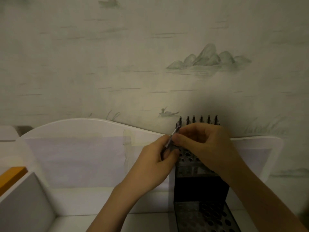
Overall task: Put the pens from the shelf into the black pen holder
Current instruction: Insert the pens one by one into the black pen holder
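A black perforated pen holder stands on the white shelf at the right. Several dark pens stick up from its back row against the wall. One more pen slants at the holder's upper left corner. My left hand grips its lower part. My right hand reaches over the holder's top, and its thumb and fingers pinch the same pen higher up. The pen's lower end is hidden inside my left hand.
A white shelf back panel with a curved top edge runs behind the holder. A white divider stands at the lower left, with an orange edge beside it. Patterned wallpaper fills the upper view.
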The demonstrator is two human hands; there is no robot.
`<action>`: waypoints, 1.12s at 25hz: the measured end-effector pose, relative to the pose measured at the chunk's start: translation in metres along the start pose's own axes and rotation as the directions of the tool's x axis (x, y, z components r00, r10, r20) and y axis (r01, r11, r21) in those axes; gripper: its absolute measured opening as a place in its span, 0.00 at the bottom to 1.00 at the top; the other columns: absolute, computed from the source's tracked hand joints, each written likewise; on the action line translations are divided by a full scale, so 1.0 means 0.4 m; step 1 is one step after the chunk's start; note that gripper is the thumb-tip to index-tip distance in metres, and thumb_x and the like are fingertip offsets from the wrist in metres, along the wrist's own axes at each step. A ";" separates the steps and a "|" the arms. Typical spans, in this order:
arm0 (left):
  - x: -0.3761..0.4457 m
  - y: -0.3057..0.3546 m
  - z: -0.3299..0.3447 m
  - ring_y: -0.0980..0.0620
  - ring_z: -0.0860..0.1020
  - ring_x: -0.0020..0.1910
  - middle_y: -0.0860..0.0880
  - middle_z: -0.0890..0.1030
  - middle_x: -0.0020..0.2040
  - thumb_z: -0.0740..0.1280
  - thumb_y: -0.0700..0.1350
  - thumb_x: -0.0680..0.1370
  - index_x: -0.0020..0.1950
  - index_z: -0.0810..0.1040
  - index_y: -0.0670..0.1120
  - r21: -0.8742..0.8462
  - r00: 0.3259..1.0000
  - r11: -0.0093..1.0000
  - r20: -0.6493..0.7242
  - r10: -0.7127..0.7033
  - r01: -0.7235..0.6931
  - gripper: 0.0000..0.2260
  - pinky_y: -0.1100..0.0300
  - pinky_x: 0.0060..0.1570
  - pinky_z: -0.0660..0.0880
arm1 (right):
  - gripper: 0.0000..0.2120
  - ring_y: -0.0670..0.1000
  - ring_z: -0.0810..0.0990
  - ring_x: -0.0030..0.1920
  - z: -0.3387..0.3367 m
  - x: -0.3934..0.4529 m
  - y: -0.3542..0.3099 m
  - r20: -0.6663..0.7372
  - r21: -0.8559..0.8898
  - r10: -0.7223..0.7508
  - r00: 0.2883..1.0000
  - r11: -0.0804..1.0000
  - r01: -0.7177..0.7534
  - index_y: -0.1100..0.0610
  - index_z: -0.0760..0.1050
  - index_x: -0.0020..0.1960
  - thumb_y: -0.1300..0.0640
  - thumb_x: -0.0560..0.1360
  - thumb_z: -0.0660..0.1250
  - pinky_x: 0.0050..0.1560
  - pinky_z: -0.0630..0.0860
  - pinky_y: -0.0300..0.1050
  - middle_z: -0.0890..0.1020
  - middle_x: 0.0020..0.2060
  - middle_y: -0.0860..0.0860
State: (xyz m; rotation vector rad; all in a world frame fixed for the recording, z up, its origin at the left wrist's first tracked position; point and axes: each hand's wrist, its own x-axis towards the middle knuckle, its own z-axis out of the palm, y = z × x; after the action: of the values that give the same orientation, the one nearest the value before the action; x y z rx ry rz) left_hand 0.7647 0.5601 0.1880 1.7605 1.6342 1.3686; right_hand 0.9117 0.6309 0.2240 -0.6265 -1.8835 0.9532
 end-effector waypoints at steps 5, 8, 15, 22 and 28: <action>-0.011 0.009 -0.017 0.51 0.78 0.39 0.47 0.81 0.43 0.63 0.46 0.80 0.56 0.77 0.54 0.062 0.999 0.998 -0.036 0.034 -0.032 0.07 0.55 0.43 0.76 | 0.03 0.51 0.86 0.39 0.007 0.028 -0.014 -0.104 0.210 0.043 0.994 0.978 -0.020 0.57 0.82 0.46 0.62 0.73 0.71 0.46 0.83 0.49 0.86 0.37 0.51; -0.019 -0.010 -0.047 0.60 0.77 0.47 0.56 0.80 0.48 0.65 0.47 0.78 0.62 0.75 0.56 0.203 0.993 0.979 -0.112 0.043 -0.019 0.13 0.67 0.47 0.74 | 0.03 0.52 0.86 0.37 -0.040 0.054 -0.032 -0.299 0.100 -0.081 0.951 0.988 0.116 0.58 0.81 0.47 0.61 0.74 0.71 0.44 0.83 0.52 0.86 0.36 0.52; -0.049 -0.030 -0.079 0.63 0.69 0.63 0.60 0.72 0.65 0.65 0.55 0.77 0.70 0.68 0.58 0.446 0.994 0.895 -0.095 0.055 -0.007 0.21 0.67 0.61 0.68 | 0.02 0.40 0.83 0.33 -0.040 0.069 -0.033 -0.198 -0.328 -0.260 0.945 0.926 0.186 0.52 0.81 0.45 0.57 0.72 0.72 0.39 0.80 0.35 0.83 0.34 0.43; -0.068 -0.025 -0.077 0.63 0.69 0.63 0.61 0.72 0.64 0.65 0.56 0.77 0.70 0.67 0.60 0.465 0.991 0.885 -0.125 0.053 0.011 0.21 0.62 0.64 0.70 | 0.02 0.40 0.81 0.34 -0.005 0.082 0.033 -0.011 -0.367 -0.110 0.994 0.925 0.098 0.55 0.81 0.45 0.58 0.73 0.72 0.39 0.77 0.28 0.84 0.35 0.46; -0.093 -0.013 -0.072 0.65 0.69 0.63 0.62 0.71 0.64 0.65 0.57 0.77 0.70 0.65 0.61 0.496 0.986 0.867 -0.165 0.037 0.050 0.22 0.66 0.61 0.69 | 0.05 0.43 0.83 0.31 -0.031 0.107 0.026 0.131 -0.358 -0.011 0.991 0.932 0.058 0.52 0.80 0.39 0.59 0.73 0.73 0.41 0.80 0.36 0.84 0.31 0.48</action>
State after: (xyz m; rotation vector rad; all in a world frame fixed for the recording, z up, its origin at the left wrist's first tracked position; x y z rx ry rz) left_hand 0.7436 0.5180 0.1824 1.9429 2.2471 1.1868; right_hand 0.9034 0.6727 0.2403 -0.7593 -2.2012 0.6369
